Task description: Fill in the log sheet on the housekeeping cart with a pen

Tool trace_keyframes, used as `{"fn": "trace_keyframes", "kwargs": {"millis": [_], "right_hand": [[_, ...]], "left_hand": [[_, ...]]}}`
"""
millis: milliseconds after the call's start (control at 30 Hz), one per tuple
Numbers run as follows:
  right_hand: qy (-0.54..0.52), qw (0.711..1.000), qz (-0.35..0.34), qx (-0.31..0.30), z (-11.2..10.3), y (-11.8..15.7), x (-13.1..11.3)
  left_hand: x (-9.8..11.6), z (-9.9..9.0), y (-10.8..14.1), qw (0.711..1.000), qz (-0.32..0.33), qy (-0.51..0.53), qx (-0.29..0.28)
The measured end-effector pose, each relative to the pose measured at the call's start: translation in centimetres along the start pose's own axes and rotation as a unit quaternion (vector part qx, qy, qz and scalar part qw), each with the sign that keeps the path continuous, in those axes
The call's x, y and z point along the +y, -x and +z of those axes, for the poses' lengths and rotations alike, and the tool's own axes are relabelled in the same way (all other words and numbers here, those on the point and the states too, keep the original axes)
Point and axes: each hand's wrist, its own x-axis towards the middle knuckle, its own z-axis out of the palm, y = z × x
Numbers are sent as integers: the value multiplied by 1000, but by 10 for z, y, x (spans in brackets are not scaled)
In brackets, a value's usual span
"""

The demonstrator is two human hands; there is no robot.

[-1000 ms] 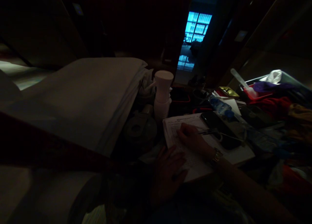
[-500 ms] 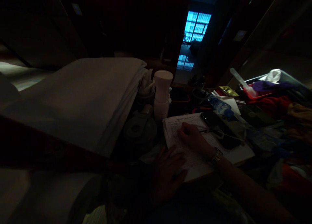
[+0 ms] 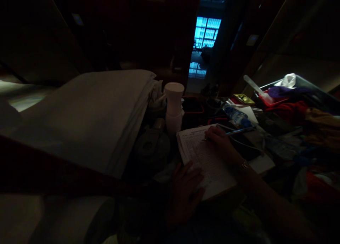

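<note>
The scene is very dark. My right hand (image 3: 220,141) grips a pen (image 3: 239,131) with its tip on a printed sheet of paper (image 3: 204,159) that lies on a cluttered cart top. A watch or bracelet shows at my right wrist. My left hand (image 3: 186,191) lies flat, fingers apart, on the near left corner of the sheet. A dark phone (image 3: 243,145) lies on the sheet just right of my right hand.
A tall stack of folded white linen (image 3: 87,113) fills the left. White stacked cups (image 3: 174,106) stand behind the paper, a water bottle (image 3: 235,114) to their right. Coloured cloths (image 3: 292,109) and a bin lie at far right. A lit window (image 3: 205,33) glows down the corridor.
My right hand has moved up and to the right across the sheet, and the pen now shows pointing right. The view has shifted slightly. My left hand stays on the paper's corner.
</note>
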Motion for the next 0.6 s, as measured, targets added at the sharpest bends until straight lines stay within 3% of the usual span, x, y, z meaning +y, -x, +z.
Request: {"fn": "trace_keyframes", "kwargs": {"millis": [100,167,233,300,367,433,600], "right_hand": [[27,998,-35,36,-8,-4,-6],[122,987,-96,29,-19,-3,-9],[254,955,-154,-3,-36,2,-11],[361,917,-170,-27,-56,17,-13],[420,896,-146,-19,-73,41,-15],[431,896,-112,-7,-85,76,-16],[393,919,-18,5,-100,185,1]], "left_hand": [[-3,-2,2,1000,8,-6,-14],[-3,-4,3,999,13,-7,-31],[-2,-6,1,999,6,0,-35],[1,-9,0,1000,-3,17,-19],[5,-12,0,999,-13,45,8],[10,-17,7,995,-44,94,7],[34,-28,43,977,-131,149,-78]]}}
